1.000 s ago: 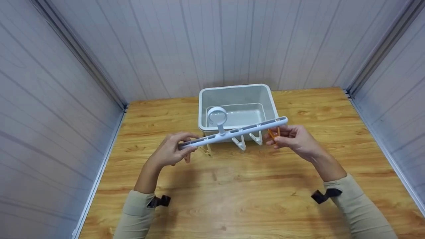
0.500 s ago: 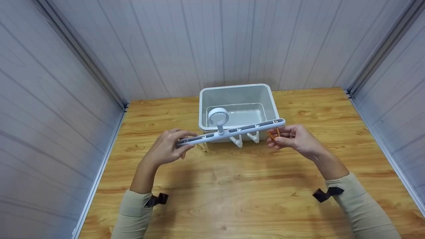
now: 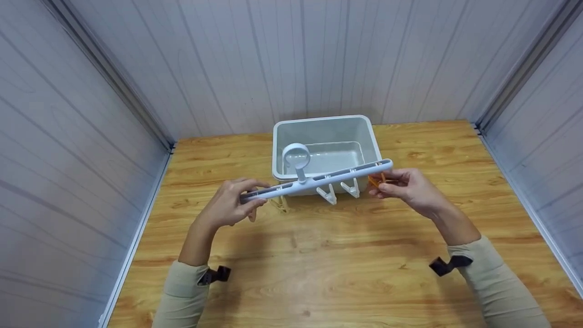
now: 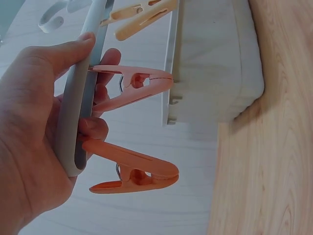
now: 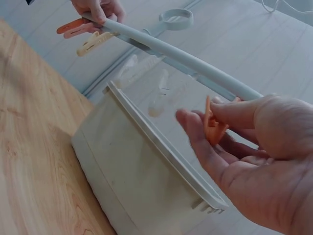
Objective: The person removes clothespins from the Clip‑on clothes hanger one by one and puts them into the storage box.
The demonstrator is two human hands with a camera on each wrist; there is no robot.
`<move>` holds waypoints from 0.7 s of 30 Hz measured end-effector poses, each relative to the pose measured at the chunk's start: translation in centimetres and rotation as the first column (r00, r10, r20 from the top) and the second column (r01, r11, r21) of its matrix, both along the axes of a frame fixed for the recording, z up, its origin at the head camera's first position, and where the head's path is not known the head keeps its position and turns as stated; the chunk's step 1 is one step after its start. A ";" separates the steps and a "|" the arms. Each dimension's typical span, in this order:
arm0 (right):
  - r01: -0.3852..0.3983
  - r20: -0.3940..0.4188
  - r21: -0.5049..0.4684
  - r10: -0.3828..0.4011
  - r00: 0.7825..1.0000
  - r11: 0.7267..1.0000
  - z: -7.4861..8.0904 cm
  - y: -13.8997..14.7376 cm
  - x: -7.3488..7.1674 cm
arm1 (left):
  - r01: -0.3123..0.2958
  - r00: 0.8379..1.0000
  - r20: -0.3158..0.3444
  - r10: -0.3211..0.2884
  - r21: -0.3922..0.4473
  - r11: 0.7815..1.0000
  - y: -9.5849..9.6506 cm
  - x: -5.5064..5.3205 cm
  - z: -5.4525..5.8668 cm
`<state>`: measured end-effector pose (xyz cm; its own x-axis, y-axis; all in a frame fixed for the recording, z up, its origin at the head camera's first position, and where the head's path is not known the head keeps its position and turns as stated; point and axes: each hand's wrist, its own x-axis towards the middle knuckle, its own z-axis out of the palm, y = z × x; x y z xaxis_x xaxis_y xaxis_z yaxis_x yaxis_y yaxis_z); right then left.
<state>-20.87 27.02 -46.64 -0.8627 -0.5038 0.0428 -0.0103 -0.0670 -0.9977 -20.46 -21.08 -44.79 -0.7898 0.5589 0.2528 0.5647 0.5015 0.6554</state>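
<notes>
So the left hand has the left end of a long, slotted pale grey plastic hanger bar — thumb on one side, fingers curled round the other. The bar's up in the air by the near side of a rectangular off-white plastic bin, slanting in the head view, with a round-ended pale hook standing up left of its middle.

Right hand is mostly closed, pinching a bright orange plastic clip between thumb and fingers just under the bar's right end. Can't tell if that one's attached.

Clips along the bar, going from the left: a darker orange plastic clip and a pink plastic clip right by the left fingers, then a cream-yellow plastic clip, then two whitish plastic clips — those two hang right of the hook.

The bin sits on the wood-grain surface, near the pale panelled far wall.
</notes>
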 end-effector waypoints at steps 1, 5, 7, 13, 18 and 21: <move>0.011 -0.006 -0.004 -0.012 1.000 1.000 0.0 0.0 0.0 | 0.006 1.000 0.011 -0.007 0.008 1.000 0.0 0.0 0.0; -0.035 -0.018 -0.038 0.035 0.999 0.999 -0.1 0.2 0.0 | 0.015 0.999 0.029 -0.015 0.019 1.000 -0.1 -0.1 0.1; -0.101 -0.027 -0.058 0.100 0.995 0.993 -0.3 0.4 -0.1 | 0.013 0.999 0.045 -0.014 0.025 1.000 -0.2 -0.1 0.2; -0.288 -0.084 -0.135 0.278 0.957 0.948 -0.9 1.0 -0.5 | -0.004 0.997 0.071 0.001 0.038 0.999 -0.3 -0.2 0.6; -0.397 -0.117 -0.279 0.380 0.918 0.874 -0.8 0.8 -0.6 | -0.001 0.998 0.065 -0.003 0.060 0.998 -0.4 -0.4 0.7; -0.408 -0.101 -0.332 0.398 0.912 0.850 -0.8 0.7 -0.7 | 0.010 0.998 0.061 -0.014 0.071 0.997 -0.4 -0.5 0.8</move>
